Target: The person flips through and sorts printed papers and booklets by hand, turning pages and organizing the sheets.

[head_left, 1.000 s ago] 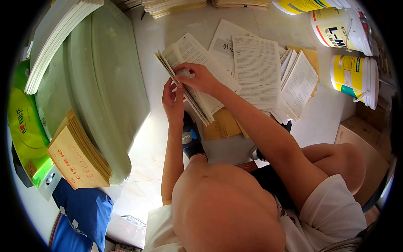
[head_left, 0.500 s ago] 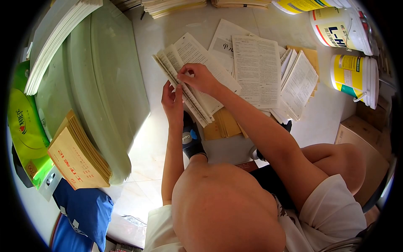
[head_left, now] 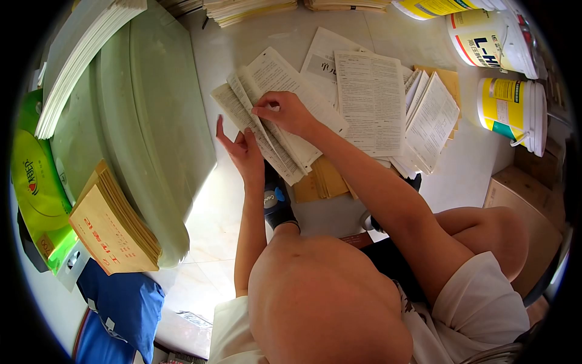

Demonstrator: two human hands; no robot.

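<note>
A bundle of printed sheets (head_left: 273,149) lies partly fanned open in front of me. My right hand (head_left: 284,111) pinches its upper sheets between thumb and fingers. At the bundle's left edge is my left hand (head_left: 240,148), with fingers spread and the index finger pointing up; its thumb side touches or nearly touches the lower sheet. Under and to the right of the bundle lies a printed page (head_left: 291,85). Another printed page (head_left: 371,103) rests flat further right, beside a stack of folded papers (head_left: 431,124). Brown envelopes (head_left: 327,181) show below the sheets.
Yellow and white buckets (head_left: 512,109) stand at the right, above a cardboard box (head_left: 521,200). At the left, a stack of brown envelopes (head_left: 115,227) leans against a pale green surface (head_left: 163,97). Paper stacks (head_left: 251,11) line the top edge. My shoe (head_left: 277,197) is below the bundle.
The bundle has opened out, its lower sheets tipping left and down flat. My left hand has let go of the edge and spread its fingers. My right hand has barely moved.
</note>
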